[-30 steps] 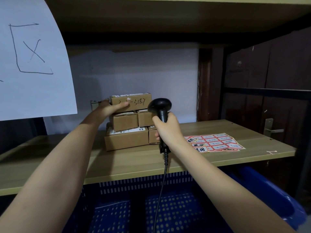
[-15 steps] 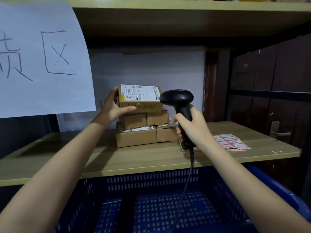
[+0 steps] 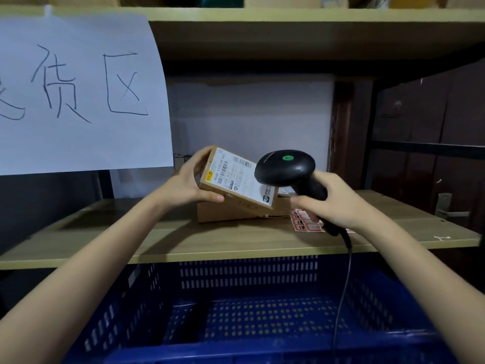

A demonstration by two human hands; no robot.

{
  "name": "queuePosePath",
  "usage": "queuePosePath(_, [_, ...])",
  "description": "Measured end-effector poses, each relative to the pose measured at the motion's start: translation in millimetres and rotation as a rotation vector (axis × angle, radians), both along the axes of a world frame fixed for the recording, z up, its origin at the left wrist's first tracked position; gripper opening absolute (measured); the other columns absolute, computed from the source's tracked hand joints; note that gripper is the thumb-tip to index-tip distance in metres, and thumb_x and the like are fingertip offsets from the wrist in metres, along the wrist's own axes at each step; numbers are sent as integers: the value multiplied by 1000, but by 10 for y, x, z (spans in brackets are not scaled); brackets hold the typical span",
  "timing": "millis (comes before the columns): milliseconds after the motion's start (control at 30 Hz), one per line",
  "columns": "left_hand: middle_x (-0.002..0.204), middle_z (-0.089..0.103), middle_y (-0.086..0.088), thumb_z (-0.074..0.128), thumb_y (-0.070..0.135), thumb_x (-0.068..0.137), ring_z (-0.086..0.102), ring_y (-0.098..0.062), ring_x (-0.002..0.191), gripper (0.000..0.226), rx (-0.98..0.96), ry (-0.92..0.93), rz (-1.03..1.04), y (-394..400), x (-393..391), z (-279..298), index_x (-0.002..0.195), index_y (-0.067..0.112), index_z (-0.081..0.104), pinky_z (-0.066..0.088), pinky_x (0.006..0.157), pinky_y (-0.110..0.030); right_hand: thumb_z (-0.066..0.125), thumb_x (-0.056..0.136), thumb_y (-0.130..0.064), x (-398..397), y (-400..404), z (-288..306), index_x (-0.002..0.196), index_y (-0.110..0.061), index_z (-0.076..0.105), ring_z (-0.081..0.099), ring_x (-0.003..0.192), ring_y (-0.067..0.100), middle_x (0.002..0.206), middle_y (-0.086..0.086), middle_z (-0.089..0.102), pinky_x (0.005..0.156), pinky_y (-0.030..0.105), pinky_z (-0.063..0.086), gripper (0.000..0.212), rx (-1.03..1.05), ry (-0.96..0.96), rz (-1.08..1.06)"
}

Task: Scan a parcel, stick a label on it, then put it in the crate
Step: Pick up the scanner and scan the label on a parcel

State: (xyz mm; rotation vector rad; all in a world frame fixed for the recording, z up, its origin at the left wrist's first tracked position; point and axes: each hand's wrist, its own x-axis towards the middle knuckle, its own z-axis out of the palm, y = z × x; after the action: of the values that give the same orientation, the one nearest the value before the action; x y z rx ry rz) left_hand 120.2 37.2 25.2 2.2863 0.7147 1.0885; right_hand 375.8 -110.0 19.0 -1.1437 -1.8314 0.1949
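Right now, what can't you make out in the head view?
- Parcel shipping label: right part covered by the barcode scanner head; print too small.
- Sticker sheet: mostly behind the right hand.
- Cardboard boxes on the shelf: count hidden by the parcel.
- Paper sign: cut off at the left edge.
- Blue crate: front cut off at the bottom edge.

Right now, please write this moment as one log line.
step: scan | left hand: holds parcel | right hand: aims scanner | crate: empty

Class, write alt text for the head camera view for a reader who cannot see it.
A left hand tilts a small labelled parcel toward a black scanner gripped by the right hand, above a wooden shelf and a blue crate.
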Motion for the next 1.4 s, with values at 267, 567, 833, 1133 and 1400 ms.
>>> queuePosePath(267, [137,46,4,86,-1,54,45,12,120,104,27,86,-85,-76,77,-77,140,13,30,34,96,-2,62,81,-7,-167,-11,-18,76,-19,56,48,45,8,57,-7,51,47,24,43,14,-108,-136,43])
queuePosePath(567, [140,44,4,88,12,54,41,-3,130,105,74,128,-68,-145,118,-37,141,19,30,33,106,-12,60,78,-9,-107,55,-102,69,-14,50,44,40,11,41,-10,48,49,27,39,14,-167,-123,-1])
queuePosePath(833, [141,44,4,88,13,55,41,-5,131,104,75,129,-64,-134,130,-24,141,20,30,33,101,-5,59,76,-9,-103,53,-101,61,-20,46,46,40,12,46,-5,48,50,30,41,23,-172,-123,-7])
queuePosePath(1133, [139,46,5,88,16,54,42,-5,130,103,90,125,-54,-138,130,-12,140,21,31,33,107,-15,60,80,-4,-114,14,-69,64,-20,52,43,35,3,41,-13,51,42,17,39,24,-166,-88,-5])
queuePosePath(1400, [140,46,3,89,16,53,42,-6,130,105,73,132,-40,-145,151,-20,141,19,30,31,109,-21,60,80,-5,-111,-12,-59,72,-18,59,45,38,5,43,-13,54,44,21,42,15,-170,-86,-14])
